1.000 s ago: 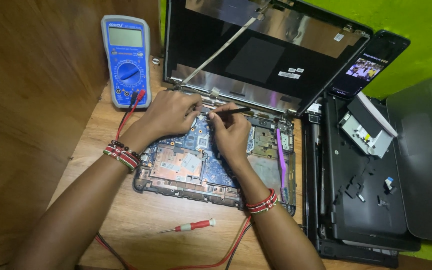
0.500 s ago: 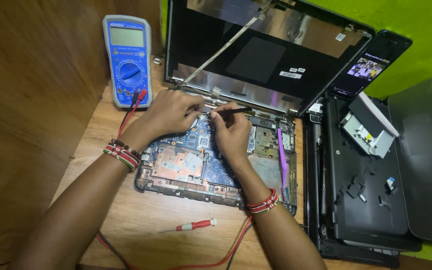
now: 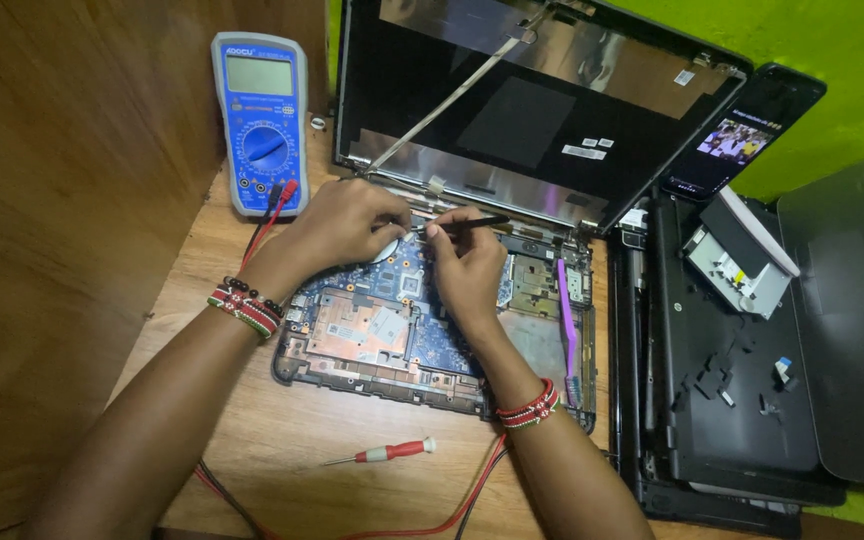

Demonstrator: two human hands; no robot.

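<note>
Gripping thin black tool (image 3: 472,222) | right hand (image 3: 467,265) | lying left-right, tip left

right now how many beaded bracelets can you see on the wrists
2 sets: a stack of beaded bracelets on the left wrist beside the open laptop base, and one on the right wrist near its front edge.
</note>
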